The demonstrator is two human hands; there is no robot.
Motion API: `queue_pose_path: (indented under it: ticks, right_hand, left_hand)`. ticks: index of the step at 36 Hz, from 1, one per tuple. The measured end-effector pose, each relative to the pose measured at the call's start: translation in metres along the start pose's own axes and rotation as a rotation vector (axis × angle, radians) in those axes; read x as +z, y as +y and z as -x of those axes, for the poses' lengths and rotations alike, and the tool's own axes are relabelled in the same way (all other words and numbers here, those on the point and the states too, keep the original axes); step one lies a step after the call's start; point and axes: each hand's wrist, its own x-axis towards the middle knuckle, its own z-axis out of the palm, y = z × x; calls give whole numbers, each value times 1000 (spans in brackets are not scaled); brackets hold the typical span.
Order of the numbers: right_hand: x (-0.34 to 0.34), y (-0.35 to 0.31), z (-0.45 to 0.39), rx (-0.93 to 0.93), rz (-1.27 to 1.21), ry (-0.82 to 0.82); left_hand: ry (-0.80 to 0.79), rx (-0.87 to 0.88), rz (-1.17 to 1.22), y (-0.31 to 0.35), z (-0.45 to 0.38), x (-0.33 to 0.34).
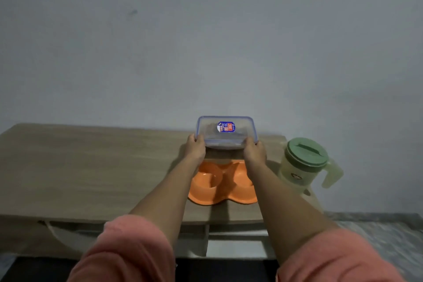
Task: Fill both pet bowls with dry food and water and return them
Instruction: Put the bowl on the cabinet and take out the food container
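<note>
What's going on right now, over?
Left hand and right hand grip the food box, lid on. Orange bowls empty. Jug closed, nearby.

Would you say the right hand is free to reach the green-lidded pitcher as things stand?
Probably not yet: the right hand grips the clear container together with the left hand. The pitcher stands unobstructed just to its right.

An orange double pet bowl (223, 184) with 2 empty wells sits on the desk (91, 167). Behind it is a clear lidded food box (226, 131); a green-lidded jug (305, 165) stands to its right.
</note>
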Motion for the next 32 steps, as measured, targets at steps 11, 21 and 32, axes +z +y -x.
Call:
queue_pose_path:
  ticks: [11, 21, 32]
  right_hand:
    - [36, 24, -110, 28, 126, -134]
    - [57, 51, -151, 93, 172, -174]
    - [57, 60, -179, 52, 304, -66]
  left_hand:
    - [123, -103, 8, -43, -115, 52]
    - [159, -156, -32, -77, -165, 65]
    - [218, -361, -186, -103, -229, 71]
